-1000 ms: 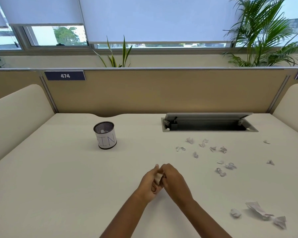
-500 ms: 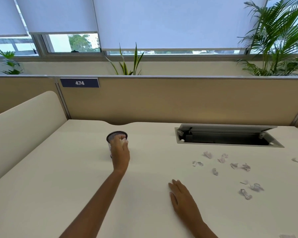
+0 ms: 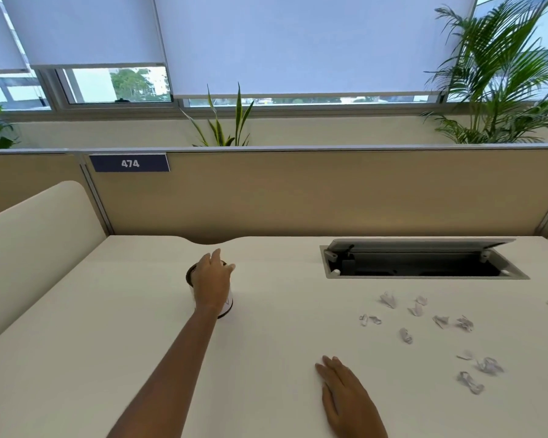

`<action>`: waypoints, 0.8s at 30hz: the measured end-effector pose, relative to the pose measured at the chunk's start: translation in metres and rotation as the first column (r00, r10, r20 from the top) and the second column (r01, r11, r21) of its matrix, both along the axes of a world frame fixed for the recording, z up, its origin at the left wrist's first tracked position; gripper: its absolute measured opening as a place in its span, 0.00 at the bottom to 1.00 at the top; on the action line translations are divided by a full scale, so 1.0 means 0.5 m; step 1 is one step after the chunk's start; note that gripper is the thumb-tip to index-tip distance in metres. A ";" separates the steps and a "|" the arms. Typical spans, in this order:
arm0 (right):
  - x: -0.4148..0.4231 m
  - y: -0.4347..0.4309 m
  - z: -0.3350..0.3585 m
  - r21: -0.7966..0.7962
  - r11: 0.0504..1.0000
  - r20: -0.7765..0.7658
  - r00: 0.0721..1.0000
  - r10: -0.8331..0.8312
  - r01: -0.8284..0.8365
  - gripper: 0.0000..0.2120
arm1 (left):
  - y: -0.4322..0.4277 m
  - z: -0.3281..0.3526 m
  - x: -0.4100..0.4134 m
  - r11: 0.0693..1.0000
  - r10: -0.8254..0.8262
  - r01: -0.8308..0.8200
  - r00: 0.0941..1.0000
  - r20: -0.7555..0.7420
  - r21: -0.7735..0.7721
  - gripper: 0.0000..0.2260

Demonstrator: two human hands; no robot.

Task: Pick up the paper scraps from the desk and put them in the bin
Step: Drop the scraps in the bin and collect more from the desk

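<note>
A small round bin with a dark mesh rim and a white label stands on the cream desk. My left hand hovers right over its mouth, fingers spread, and covers most of it; I see no paper in the hand. My right hand lies flat on the desk near the front, palm down and empty. Several crumpled white paper scraps are scattered on the desk's right side, apart from both hands.
An open cable hatch is sunk into the desk at the back right. A tan partition closes the far edge, and cream side screens flank the desk. Plants stand behind the partition.
A second ago both hands held a paper scrap together near the front. My left hand then went to the bin and its fingers have now spread over the mouth; my right hand settled flat on the desk.
</note>
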State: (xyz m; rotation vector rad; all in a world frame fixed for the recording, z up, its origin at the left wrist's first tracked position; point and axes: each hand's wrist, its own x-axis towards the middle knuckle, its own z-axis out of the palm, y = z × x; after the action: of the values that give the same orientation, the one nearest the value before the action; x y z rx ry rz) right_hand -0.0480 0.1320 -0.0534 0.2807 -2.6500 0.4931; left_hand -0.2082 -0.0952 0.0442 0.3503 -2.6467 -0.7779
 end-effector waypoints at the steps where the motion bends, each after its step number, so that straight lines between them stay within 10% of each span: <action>1: 0.000 -0.003 0.001 0.006 1.000 0.008 1.000 0.009 -0.009 0.38 | -0.001 -0.007 -0.003 0.998 0.013 -0.010 0.999 0.042 -0.054 0.19; 6: -0.009 -0.006 0.002 0.049 0.999 -0.066 0.998 -0.004 0.007 0.38 | 0.008 -0.035 0.003 0.924 0.133 -0.033 0.962 0.239 -0.382 0.24; 13: -0.013 0.010 -0.025 0.093 0.995 0.006 0.999 -0.037 0.037 0.36 | -0.012 -0.027 -0.004 0.953 0.132 -0.011 0.914 0.384 -0.301 0.30; 16: -0.004 0.009 -0.002 0.074 0.997 0.019 1.000 0.005 -0.006 0.04 | -0.014 -0.020 -0.001 0.959 0.109 0.015 0.903 0.415 -0.283 0.29; 18: -0.008 0.012 -0.019 0.066 0.997 0.103 0.994 0.024 -0.031 0.22 | -0.012 -0.024 0.005 0.948 0.106 0.014 0.929 0.355 -0.319 0.26; 24: -0.008 0.010 -0.015 0.039 0.999 0.061 0.998 0.004 -0.007 0.24 | 0.054 -0.052 0.081 0.894 -0.028 -0.006 0.997 -0.070 -0.448 0.20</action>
State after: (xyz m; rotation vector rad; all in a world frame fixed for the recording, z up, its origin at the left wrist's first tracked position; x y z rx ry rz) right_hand -0.0519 0.1371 -0.0609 0.2894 -2.7213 0.4585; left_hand -0.1678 -0.0681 0.0185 0.1747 -2.6541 -0.1579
